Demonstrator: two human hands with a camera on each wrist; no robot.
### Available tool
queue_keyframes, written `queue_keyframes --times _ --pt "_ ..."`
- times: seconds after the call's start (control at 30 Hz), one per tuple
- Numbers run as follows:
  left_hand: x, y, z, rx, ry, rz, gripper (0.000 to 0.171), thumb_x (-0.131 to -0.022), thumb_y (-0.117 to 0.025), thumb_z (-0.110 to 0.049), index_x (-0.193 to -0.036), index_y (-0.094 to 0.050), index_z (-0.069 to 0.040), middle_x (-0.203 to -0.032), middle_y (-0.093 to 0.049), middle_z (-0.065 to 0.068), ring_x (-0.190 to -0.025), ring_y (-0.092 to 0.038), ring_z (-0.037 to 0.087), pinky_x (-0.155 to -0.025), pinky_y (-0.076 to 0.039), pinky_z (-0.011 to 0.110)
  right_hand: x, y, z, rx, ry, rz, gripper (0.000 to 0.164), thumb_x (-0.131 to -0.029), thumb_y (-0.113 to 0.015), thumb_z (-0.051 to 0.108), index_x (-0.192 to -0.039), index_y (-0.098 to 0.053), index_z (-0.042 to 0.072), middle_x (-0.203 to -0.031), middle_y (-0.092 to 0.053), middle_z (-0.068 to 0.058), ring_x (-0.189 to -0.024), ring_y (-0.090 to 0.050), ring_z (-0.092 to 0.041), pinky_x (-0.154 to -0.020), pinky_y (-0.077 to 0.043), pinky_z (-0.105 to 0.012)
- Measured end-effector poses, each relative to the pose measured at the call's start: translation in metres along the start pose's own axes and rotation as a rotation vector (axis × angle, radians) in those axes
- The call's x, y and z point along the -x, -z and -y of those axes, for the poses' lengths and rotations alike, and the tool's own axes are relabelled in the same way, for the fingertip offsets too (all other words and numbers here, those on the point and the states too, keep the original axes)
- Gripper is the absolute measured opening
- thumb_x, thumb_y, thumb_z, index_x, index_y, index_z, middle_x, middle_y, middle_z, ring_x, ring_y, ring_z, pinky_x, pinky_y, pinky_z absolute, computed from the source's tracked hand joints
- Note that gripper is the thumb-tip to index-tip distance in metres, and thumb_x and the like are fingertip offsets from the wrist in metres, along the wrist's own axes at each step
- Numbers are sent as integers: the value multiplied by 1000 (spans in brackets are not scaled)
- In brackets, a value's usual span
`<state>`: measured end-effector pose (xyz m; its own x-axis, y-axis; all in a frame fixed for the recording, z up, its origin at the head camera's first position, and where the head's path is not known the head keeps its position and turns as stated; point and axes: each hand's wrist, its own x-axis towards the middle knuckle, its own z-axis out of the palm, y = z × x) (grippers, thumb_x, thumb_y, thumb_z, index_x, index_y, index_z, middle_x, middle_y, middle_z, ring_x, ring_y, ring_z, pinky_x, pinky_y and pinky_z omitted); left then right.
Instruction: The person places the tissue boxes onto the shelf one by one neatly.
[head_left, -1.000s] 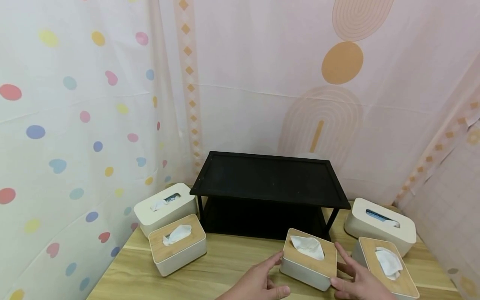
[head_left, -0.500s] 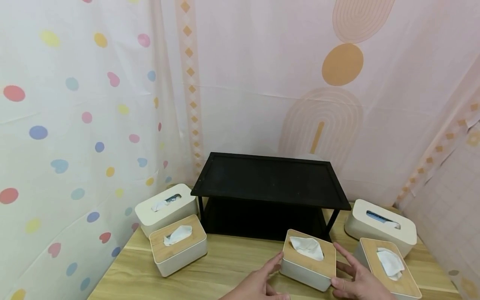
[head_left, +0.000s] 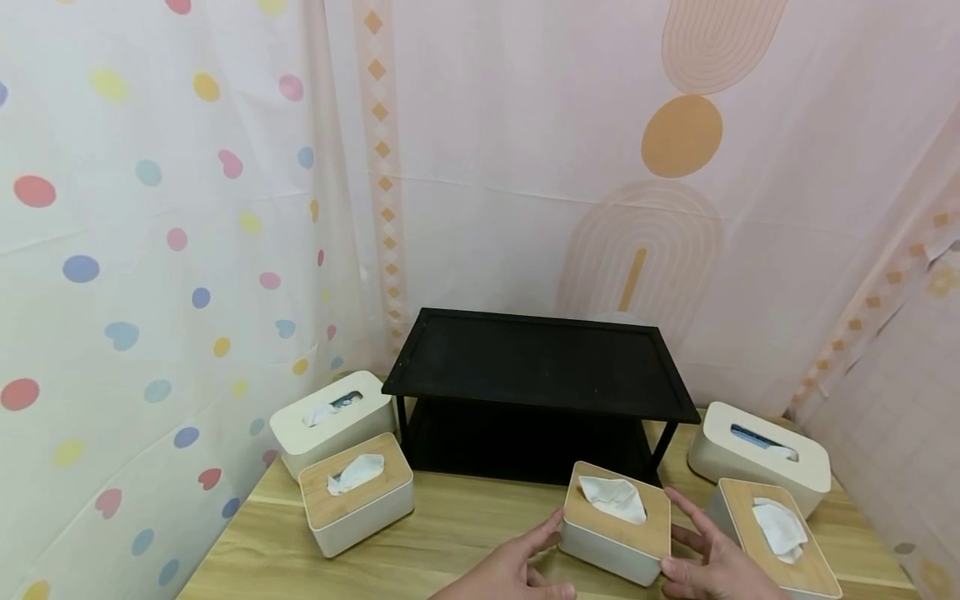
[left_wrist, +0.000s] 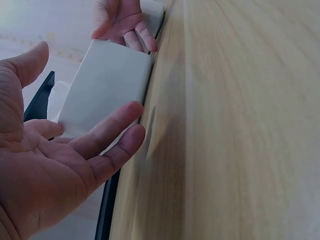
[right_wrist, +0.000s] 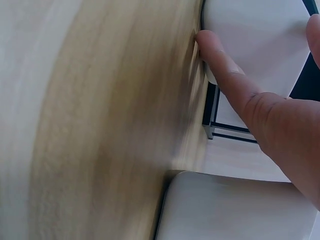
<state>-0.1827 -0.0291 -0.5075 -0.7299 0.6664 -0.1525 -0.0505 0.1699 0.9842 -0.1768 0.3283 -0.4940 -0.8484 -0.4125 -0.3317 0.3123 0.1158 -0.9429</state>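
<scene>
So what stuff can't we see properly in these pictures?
Head view: the inside of the box between the left hand and right hand, hidden by its wooden lid.
Head view: the back of the lower shelf, hidden by the top shelf.
Head view: the near end of the rightmost wood-topped box, cut off by the bottom edge.
Right wrist view: much of the right hand, cut off by the right edge.

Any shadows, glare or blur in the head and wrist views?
Head view: evenly lit, fairly clear, but the lower level of the black rack goes nearly black; left wrist view: washed-out upper-left corner, soft shadow on the wooden table beside the left hand; right wrist view: blurred wood grain, dark shadow near the right hand.
</scene>
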Motion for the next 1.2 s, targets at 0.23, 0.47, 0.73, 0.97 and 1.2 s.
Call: queue_keyframes --times 0.23,0.47,0.73,0.97,1.2 --pt "7 3 -4 43 34 -15 87 -101 -77 -32 -171 -27 -24 -166 -43 27 -91 -73 20 -86 -64 33 -6 -4 -1 -13 19 20 107 -108 -66 16 -168 23 15 -162 12 -53 -135 -60 -34 -105 -59 -49" --pt "16 12 -6 6 50 -44 88 -100 -76 -42 -171 -27 -27 -165 -45 24 -102 -71 20 -90 -63 35 -17 -14 3 62 109 38 101 -109 -63 17 -169 18 13 -162 4 -55 -137 -59 -40 -103 -60 -44" --pt "27 21 -6 76 26 -56 92 -102 -73 -45 -173 -19 -22 -170 -34 30 -99 -74 18 -86 -61 27 -32 -25 11 143 123 9 99 -108 -66 20 -172 9 15 -166 -6 -50 -144 -52 -48 -99 -59 -34" --pt "39 28 -4 91 -1 -131 93 -102 -73 -43 -173 -17 -18 -171 -26 36 -102 -76 22 -94 -62 32 -49 -43 25 125 137 4 104 -104 -71 18 -173 6 16 -167 -8 -48 -140 -57 -46 -101 -59 -37" --pt "46 37 -3 162 -32 -208 99 -104 -72 -39 -174 -6 -15 -171 -14 40 -116 -75 35 -103 -60 44 -72 -60 42 154 165 -6 108 -99 -79 18 -174 0 19 -168 -12 -46 -138 -59 -43 -99 -60 -38"
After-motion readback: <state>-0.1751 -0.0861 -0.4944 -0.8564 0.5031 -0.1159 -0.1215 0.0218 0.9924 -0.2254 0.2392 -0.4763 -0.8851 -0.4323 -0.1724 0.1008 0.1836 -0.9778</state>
